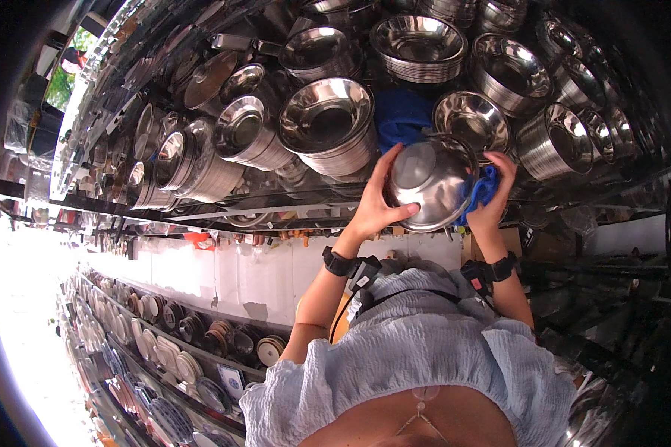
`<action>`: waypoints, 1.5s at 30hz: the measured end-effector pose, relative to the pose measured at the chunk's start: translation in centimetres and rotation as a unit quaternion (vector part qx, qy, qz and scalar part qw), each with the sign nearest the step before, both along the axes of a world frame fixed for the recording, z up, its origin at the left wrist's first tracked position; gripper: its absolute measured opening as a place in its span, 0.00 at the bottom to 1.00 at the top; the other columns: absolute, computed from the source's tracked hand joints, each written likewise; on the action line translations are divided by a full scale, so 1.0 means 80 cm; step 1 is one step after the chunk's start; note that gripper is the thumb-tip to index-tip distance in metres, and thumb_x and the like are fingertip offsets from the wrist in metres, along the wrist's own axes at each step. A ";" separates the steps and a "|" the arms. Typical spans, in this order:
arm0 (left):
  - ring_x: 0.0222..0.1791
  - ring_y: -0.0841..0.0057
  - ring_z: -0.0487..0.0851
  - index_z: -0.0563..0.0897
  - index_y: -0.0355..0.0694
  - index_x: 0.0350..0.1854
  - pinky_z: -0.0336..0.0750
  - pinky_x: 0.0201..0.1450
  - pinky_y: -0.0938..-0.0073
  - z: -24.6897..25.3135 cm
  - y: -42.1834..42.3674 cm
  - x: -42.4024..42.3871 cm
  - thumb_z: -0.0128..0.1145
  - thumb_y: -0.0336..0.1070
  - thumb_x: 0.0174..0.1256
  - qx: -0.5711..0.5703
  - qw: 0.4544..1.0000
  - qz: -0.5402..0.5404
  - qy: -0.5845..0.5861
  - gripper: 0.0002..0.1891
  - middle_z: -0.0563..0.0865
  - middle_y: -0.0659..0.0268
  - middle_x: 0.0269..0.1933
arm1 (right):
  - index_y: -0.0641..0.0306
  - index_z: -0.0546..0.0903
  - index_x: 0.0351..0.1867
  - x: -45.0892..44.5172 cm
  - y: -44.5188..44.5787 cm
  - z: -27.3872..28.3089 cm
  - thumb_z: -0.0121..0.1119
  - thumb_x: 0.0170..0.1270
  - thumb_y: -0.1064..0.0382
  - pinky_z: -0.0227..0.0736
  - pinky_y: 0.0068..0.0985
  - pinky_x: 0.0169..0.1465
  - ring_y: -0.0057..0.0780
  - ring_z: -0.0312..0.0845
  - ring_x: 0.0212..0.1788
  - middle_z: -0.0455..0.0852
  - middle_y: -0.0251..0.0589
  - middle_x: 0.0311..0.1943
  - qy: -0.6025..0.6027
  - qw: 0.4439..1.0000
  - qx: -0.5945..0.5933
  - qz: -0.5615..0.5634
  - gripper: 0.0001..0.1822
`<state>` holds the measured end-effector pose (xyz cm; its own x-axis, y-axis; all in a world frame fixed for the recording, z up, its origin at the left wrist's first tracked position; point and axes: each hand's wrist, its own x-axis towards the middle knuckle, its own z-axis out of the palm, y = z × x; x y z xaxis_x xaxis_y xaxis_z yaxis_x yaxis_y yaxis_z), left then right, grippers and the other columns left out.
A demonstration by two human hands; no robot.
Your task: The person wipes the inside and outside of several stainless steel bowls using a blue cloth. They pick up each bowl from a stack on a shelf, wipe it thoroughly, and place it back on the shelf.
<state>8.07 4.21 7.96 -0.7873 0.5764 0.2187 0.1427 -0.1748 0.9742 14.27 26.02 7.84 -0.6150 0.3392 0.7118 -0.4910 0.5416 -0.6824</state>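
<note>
A shiny stainless steel bowl (439, 181) is held bottom outward over the front edge of the shelf. My left hand (376, 204) grips its left side, thumb on the outer wall and fingers at the far edge. At its right rim is my right hand (495, 193), which holds a blue cloth (483, 193) against the bowl. A second blue cloth (402, 117) lies on the shelf just beyond the bowl. Behind and to the right stands another open steel bowl (472, 120). A tall stack of steel bowls (329, 125) is left of my left hand.
More stacked steel bowls (419, 47) fill the shelf ahead, with a deep stack (556, 142) at the right. The shelf's dark front edge (291, 209) runs below them. Behind me at the lower left, racks hold upright plates (187, 366). A pale floor (229, 279) shows between.
</note>
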 end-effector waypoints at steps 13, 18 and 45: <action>0.70 0.48 0.62 0.62 0.36 0.73 0.60 0.74 0.50 -0.022 0.016 0.005 0.83 0.46 0.30 -0.204 0.917 0.171 0.297 0.61 0.65 0.48 0.71 | 0.68 0.59 0.62 0.004 0.012 -0.014 0.66 0.56 0.77 0.64 0.37 0.65 0.43 0.71 0.59 0.70 0.53 0.57 -0.029 0.999 0.023 -0.008 0.35; 0.72 0.56 0.66 0.61 0.34 0.74 0.62 0.75 0.58 -0.042 0.010 -0.003 0.84 0.45 0.34 -0.179 0.937 0.175 0.244 0.61 0.67 0.50 0.70 | 0.71 0.59 0.62 -0.027 -0.020 0.023 0.69 0.61 0.71 0.66 0.38 0.63 0.47 0.73 0.58 0.70 0.57 0.55 -0.089 0.994 -0.023 -0.056 0.34; 0.63 0.43 0.71 0.71 0.31 0.66 0.65 0.67 0.50 -0.094 -0.006 -0.022 0.77 0.39 0.41 -0.331 0.909 0.129 0.220 0.45 0.75 0.42 0.64 | 0.65 0.75 0.66 -0.063 -0.124 0.026 0.57 0.58 0.60 0.70 0.31 0.49 0.35 0.73 0.47 0.75 0.37 0.43 -0.200 0.844 0.490 -0.088 0.31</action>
<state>6.29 3.74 0.47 -0.8351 0.5054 0.2172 0.4967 0.5230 0.6927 9.20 16.09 9.89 -0.8737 -0.1803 0.4519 -0.1806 0.9826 0.0430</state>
